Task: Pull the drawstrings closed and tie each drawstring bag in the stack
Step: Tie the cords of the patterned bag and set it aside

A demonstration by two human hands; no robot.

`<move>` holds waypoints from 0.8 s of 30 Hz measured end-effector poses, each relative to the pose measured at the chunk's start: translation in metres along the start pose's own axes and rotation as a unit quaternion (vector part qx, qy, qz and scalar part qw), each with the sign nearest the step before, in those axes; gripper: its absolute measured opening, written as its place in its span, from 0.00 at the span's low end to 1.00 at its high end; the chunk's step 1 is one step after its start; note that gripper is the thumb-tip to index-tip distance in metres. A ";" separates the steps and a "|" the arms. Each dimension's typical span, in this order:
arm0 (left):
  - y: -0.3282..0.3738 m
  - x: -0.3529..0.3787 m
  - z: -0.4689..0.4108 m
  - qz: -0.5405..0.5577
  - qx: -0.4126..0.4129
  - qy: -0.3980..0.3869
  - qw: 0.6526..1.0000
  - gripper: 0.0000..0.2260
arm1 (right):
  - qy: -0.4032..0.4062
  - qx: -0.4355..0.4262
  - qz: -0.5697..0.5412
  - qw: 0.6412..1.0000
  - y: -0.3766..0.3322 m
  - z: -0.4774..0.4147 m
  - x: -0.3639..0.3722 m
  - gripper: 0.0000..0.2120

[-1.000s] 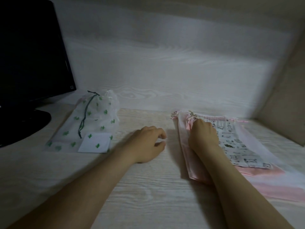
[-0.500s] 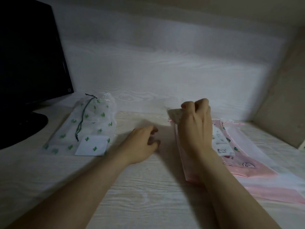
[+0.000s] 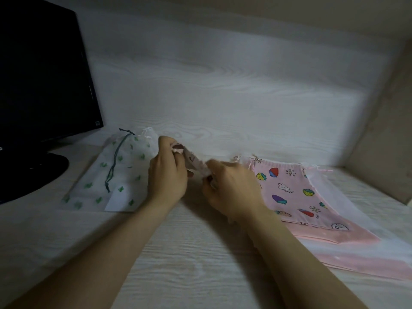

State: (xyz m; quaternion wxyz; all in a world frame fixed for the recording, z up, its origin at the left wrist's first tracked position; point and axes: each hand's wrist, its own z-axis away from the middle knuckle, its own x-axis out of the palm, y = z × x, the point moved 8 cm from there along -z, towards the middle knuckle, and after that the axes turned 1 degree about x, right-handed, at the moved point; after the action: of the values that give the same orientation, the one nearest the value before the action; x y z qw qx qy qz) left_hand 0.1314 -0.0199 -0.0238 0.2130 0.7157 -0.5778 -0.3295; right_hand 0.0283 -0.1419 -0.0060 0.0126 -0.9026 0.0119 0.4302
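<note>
Both forearms reach forward over the pale wood-grain table [image 3: 178, 259]. The left grip [image 3: 167, 177] and right grip [image 3: 231, 190] sit close together, each with fingers curled and pinching one end of a small pale printed bag [image 3: 197, 165]. The bag stretches between them, higher at the left grip and lower at the right; its print is too blurred to read. Just right of the right grip lies the stack [image 3: 289, 197], flat on the table, with a pink fruit-print bag on top. Just left of the left grip lies a cactus bag [image 3: 124, 181] with a green cord [image 3: 113, 163] across it. Further left, beyond it, stands a dark monitor [image 3: 44, 74]. A pale wall [image 3: 223, 97] rises behind both grips.
</note>
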 end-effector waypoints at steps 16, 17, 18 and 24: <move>0.050 0.006 0.015 -0.039 0.261 -0.125 0.956 0.05 | -0.080 0.213 -0.001 0.974 0.046 0.013 0.017 0.15; 0.048 0.007 0.015 -0.047 0.258 -0.124 0.957 0.07 | -0.089 0.201 -0.018 0.975 0.042 0.013 0.019 0.14; 0.048 0.006 0.014 -0.056 0.255 -0.120 0.958 0.10 | -0.104 0.191 -0.034 0.975 0.038 0.012 0.022 0.13; 0.042 0.003 0.014 -0.040 0.185 -0.145 0.971 0.16 | -0.184 0.130 -0.095 0.970 0.017 0.012 0.035 0.14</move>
State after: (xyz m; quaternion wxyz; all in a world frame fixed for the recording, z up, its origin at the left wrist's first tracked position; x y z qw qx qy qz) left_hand 0.0924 -0.0322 -0.0054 -0.0225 0.7100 -0.6242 -0.3253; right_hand 0.0401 -0.1587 -0.0410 0.1727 -0.7952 -0.0204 0.5809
